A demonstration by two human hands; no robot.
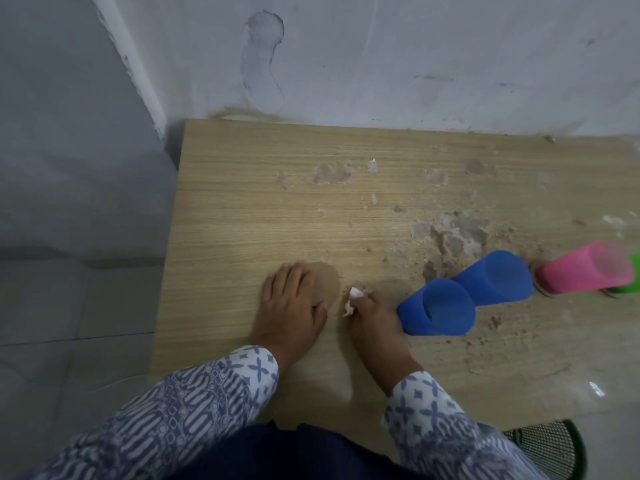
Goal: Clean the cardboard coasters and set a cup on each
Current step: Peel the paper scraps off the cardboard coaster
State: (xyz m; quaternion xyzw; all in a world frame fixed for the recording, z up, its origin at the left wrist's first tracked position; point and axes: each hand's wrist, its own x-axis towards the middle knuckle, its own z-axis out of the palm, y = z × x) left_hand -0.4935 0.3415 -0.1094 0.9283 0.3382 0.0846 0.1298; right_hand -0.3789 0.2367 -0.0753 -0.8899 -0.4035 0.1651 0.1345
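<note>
Left hand [291,306] lies flat, fingers spread, on a round brown cardboard coaster [329,285] toward the front-left of the scuffed wood-grain table [242,202]. Right hand [374,320] pinches a crumpled white tissue [354,296] over a second dusty coaster [391,289]. Further right: smooth blue plastic cup [436,310], another blue cup [495,278], then a pink plastic cup [585,271].

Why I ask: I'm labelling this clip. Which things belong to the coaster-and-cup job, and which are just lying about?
Job in hand:
left hand resting on a coaster
right hand pinching a white wipe
second coaster
near blue cup, far blue cup, pink cup, green cup

Lying about:
crumbs and peeled patches on the table
black mesh basket
</note>
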